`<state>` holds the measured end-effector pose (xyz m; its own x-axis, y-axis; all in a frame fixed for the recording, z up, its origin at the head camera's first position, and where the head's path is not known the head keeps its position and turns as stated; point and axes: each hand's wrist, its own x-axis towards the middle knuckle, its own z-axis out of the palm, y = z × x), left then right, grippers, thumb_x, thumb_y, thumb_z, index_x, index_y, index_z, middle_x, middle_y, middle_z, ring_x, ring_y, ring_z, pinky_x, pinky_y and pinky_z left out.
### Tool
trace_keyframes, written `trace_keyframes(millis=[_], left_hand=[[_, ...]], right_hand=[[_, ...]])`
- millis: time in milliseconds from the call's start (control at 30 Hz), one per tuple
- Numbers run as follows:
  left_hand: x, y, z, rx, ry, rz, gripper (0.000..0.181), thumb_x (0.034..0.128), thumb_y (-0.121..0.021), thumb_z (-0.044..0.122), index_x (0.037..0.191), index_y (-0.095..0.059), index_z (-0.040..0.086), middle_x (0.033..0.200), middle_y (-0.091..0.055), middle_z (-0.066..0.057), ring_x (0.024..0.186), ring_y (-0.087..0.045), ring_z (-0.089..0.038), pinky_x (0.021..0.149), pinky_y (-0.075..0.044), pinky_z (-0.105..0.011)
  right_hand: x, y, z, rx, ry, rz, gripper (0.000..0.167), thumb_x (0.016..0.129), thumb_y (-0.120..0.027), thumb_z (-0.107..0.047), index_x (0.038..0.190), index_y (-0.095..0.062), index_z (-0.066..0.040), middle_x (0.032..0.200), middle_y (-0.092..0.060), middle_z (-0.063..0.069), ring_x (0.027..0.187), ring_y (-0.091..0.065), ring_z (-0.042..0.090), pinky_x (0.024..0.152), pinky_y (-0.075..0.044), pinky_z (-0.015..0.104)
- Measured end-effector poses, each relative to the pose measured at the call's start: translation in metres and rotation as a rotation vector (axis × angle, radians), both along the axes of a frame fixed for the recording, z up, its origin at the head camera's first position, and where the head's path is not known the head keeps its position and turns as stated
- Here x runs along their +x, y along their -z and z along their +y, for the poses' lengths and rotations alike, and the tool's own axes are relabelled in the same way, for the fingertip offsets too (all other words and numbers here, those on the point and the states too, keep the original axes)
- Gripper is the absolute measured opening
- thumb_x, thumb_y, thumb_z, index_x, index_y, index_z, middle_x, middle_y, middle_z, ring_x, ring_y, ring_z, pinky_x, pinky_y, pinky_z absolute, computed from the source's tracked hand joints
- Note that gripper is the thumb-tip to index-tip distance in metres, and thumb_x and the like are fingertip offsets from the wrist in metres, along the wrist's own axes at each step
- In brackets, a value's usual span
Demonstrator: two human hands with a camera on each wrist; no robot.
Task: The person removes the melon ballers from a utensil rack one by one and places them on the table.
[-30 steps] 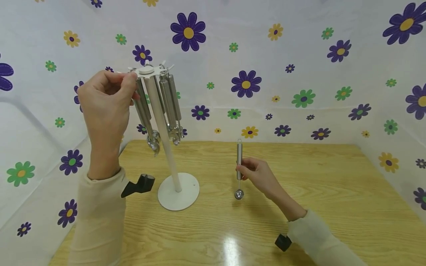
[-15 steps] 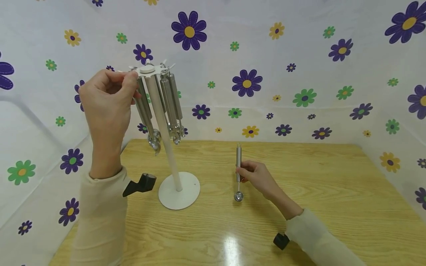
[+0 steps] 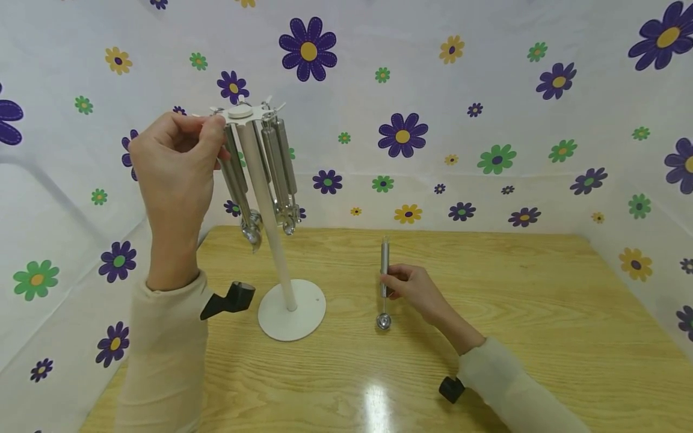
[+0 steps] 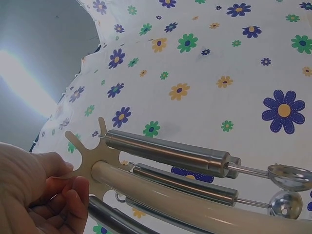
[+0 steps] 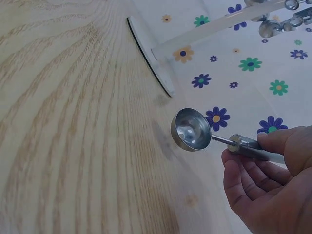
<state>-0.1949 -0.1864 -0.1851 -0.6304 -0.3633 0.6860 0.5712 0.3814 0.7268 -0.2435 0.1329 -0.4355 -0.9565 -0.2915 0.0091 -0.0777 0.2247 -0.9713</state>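
Observation:
A white hanging stand (image 3: 275, 240) rises on the table's left, leaning in the head view. Thumb and fingers of my left hand (image 3: 175, 159) pinch the edge of its pronged top (image 4: 92, 158). Several steel utensils (image 3: 278, 159) with round bowls hang from the prongs, handles up. To the right of the stand, my right hand (image 3: 417, 291) pinches the steel handle (image 3: 385, 264) of a small measuring spoon. Its round, deep bowl (image 5: 191, 129) points down, just over the table, with its hollow showing in the right wrist view.
The stand's round white base (image 3: 305, 310) rests on the wooden table (image 3: 514, 313). A white cloth (image 3: 346, 90) with printed flowers encloses the back and sides. Black camera mounts (image 3: 230, 299) sit at both sleeves.
My right hand has moved slightly left and towards me with the measuring spoon, whose bowl has turned a little. My left hand keeps its hold on the stand's top.

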Motion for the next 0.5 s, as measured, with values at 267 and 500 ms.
trace_keyframes(millis=[267,500], left_hand=[[0.0000,0.0006,-0.0005,0.002,-0.006,-0.002,0.014,0.0984,-0.071,0.020,0.099,-0.076,0.007,0.086,-0.070,-0.001,0.070,-0.065,-0.014,0.069,-0.055,-0.020],[0.0003,0.0010,-0.0006,0.003,-0.006,0.001,0.015,0.0983,-0.072,0.020,0.099,-0.076,0.007,0.086,-0.070,-0.001,0.070,-0.065,-0.014,0.070,-0.055,-0.020]], right_hand=[[-0.0019,0.0044,-0.0034,-0.001,0.007,-0.016,0.033,0.103,-0.063,-0.010,0.123,-0.062,0.016,0.098,-0.072,0.017,0.083,-0.067,0.018,0.079,-0.060,0.038],[-0.0043,0.0091,-0.0067,0.010,0.030,-0.027,0.030,0.103,-0.064,-0.010,0.121,-0.064,0.014,0.100,-0.072,0.016,0.084,-0.067,0.018,0.078,-0.060,0.039]])
